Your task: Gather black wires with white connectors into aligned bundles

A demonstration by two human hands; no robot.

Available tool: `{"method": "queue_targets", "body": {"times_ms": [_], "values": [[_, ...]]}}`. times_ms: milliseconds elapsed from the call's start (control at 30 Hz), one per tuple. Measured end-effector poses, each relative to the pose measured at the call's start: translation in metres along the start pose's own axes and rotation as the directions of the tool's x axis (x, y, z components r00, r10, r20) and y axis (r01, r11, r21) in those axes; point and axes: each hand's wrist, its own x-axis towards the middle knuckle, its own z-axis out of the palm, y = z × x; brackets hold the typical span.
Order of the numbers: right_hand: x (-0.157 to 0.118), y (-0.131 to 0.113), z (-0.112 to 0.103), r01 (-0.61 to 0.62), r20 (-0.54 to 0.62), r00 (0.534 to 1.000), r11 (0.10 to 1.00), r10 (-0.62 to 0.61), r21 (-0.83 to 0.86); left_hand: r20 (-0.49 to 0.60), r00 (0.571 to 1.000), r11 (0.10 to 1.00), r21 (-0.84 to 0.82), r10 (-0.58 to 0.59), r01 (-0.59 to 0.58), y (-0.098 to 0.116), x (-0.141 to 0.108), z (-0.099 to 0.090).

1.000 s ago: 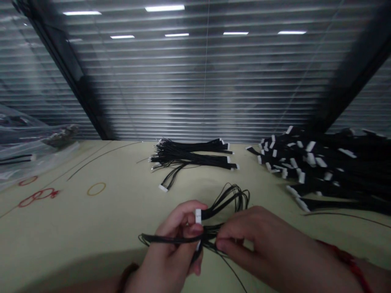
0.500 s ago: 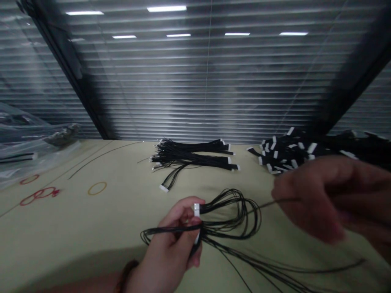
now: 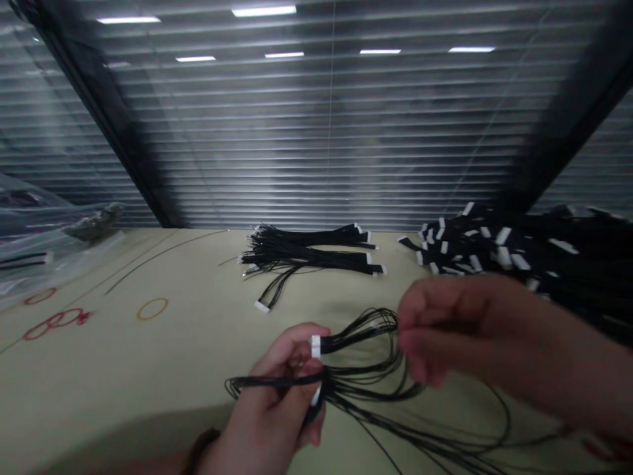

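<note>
Black wire harness (image 3: 356, 381): L hand (image 3: 270, 399) fingers pinch white connector (image 3: 315, 346) firmly; R hand (image 3: 475, 330) fingertips pressed together on wire loop (image 3: 376, 323), right of connector. Firm pinch at both ends keeps strands sorted.

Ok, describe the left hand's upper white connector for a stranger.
On the pale green tabletop, look at the left hand at front centre. The upper white connector sits just above its fingers, ending black wires; a second connector pokes out below.
</note>
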Motion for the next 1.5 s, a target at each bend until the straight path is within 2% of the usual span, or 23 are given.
{"method": "queue_targets", "body": {"times_ms": [67, 133, 200, 300, 667, 800, 900, 1033, 1167, 1233, 1367, 1500], "values": [[-0.004, -0.005, 0.024, 0.001, 0.019, 1.0, 0.994, 0.001, -0.111, 0.038, 0.999, 1.0, -0.018, 0.011, -0.01, 0.002, -0.002, 0.001], [-0.009, -0.005, 0.04, 0.047, -0.049, 0.997, 0.972, -0.059, -0.231, 0.082, 0.996, 0.999, -0.042, 0.029, -0.026, 0.004, -0.003, 0.003], [-0.014, -0.003, 0.047, 0.107, -0.104, 0.984, 0.951, -0.143, -0.289, 0.116, 0.992, 0.997, -0.062, 0.05, -0.043, 0.006, -0.005, 0.005], [-0.018, -0.001, 0.048, 0.154, -0.144, 0.968, 0.94, -0.205, -0.303, 0.128, 0.99, 0.996, -0.075, 0.053, -0.044, 0.007, -0.006, 0.007], [-0.018, 0.0, 0.056, 0.219, -0.145, 0.943, 0.887, -0.299, -0.406, 0.161, 0.987, 1.0, -0.028, 0.018, -0.014, 0.006, -0.009, 0.006], [-0.019, 0.0, 0.062, 0.279, -0.134, 0.909, 0.814, -0.395, -0.509, 0.183, 0.983, 1.0, -0.007, -0.007, 0.008, 0.008, -0.009, 0.007], [-0.017, 0.0, 0.065, 0.3, -0.076, 0.906, 0.757, -0.417, -0.58, 0.169, 0.986, 1.0, 0.001, -0.011, 0.011, 0.009, -0.009, 0.007], [-0.009, 0.005, 0.051, 0.299, -0.012, 0.928, 0.761, -0.373, -0.576, 0.141, 0.989, 0.999, 0.006, -0.034, 0.034, 0.008, -0.008, 0.006], [0.0, 0.013, 0.028, 0.333, 0.13, 0.941, 0.791, -0.312, -0.513, 0.109, 0.993, 0.999, -0.007, -0.038, 0.039, 0.009, -0.006, 0.007], [-0.001, 0.013, 0.025, 0.34, 0.13, 0.94, 0.822, -0.316, -0.457, 0.098, 0.995, 0.999, -0.027, -0.034, 0.037, 0.01, -0.005, 0.009], [-0.007, 0.008, 0.038, 0.389, 0.042, 0.906, 0.788, -0.422, -0.476, 0.084, 0.996, 0.998, -0.056, -0.029, 0.033, 0.011, -0.004, 0.011], [-0.01, 0.009, 0.055, 0.464, 0.057, 0.859, 0.727, -0.508, -0.507, 0.091, 0.995, 0.996, -0.065, -0.052, 0.058, 0.008, -0.006, 0.009]]}}
